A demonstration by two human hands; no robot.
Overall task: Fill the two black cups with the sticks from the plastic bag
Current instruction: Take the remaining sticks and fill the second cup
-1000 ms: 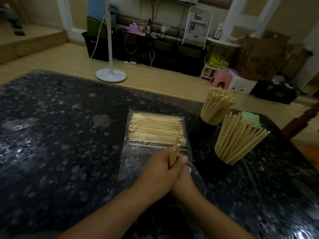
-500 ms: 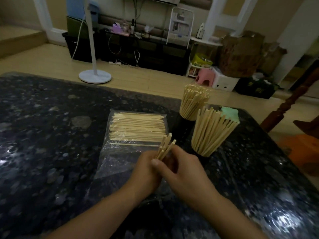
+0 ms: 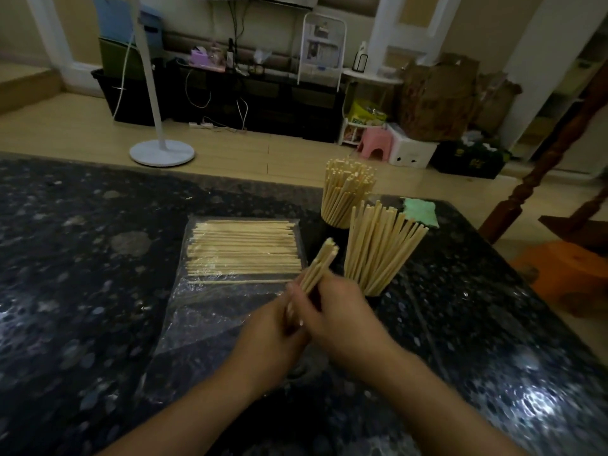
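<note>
**A:** What are the hands doing?

**B:** Both hands meet over a dark speckled table [image 3: 82, 274]. The left hand [image 3: 266, 340] and the right hand [image 3: 339, 320] touch, and both curl around one small bundle of sticks [image 3: 320, 264], which tilts up and to the right.

**A:** Where is the bag?

**B:** The clear plastic bag [image 3: 210, 311] lies flat just left of the hands. A row of loose sticks [image 3: 243, 250] lies sideways in its far end.

**A:** And the cups?

**B:** Two stand close together, right of the bag. The near black cup [image 3: 373, 292] and the far black cup [image 3: 332, 223] are both packed with upright sticks, so little of either cup shows. A green cloth [image 3: 419, 212] lies beside them.
</note>
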